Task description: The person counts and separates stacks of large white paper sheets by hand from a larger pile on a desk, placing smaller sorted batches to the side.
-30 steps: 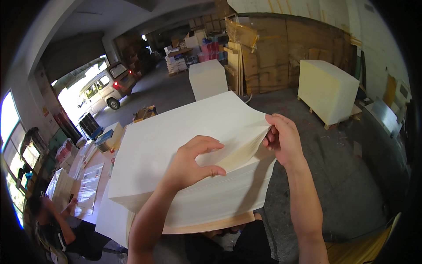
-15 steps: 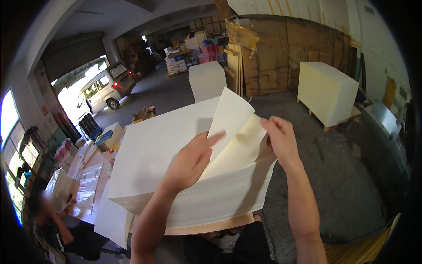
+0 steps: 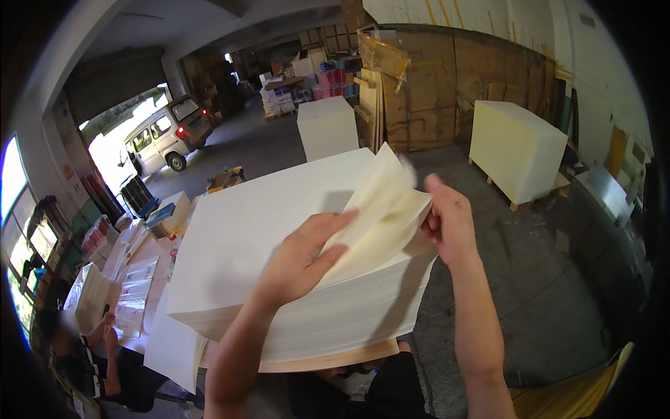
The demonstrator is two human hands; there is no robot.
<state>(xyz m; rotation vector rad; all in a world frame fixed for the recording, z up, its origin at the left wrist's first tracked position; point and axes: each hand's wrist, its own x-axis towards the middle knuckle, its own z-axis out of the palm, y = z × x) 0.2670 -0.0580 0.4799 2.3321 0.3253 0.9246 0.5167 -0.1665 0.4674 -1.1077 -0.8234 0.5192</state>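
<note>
A tall stack of large cream-white paper sheets (image 3: 258,209) fills the middle, its layered edges facing me. At its right corner several sheets are lifted and curled back as a flap (image 3: 380,216). My left hand (image 3: 296,262) lies against this flap, fingers stretched out and thumb apart. Close by, my right hand (image 3: 450,216) has its fingers curled at the flap's outer corner, with the thumb raised and slightly blurred. The lower sheets of the stack show beneath the flap. A wooden board (image 3: 335,358) supports the stack.
Further paper stacks stand behind, one at centre (image 3: 328,129) and one on a pallet (image 3: 516,150) at right. At left, a co-worker (image 3: 87,353) sits by a table (image 3: 157,286) with plastic-wrapped papers. A van (image 3: 164,136) stands at the doorway.
The corner sheets have risen and curled further back toward the left. My right hand's thumb has lifted, and my left hand's fingers have spread. The co-worker's arms have shifted.
</note>
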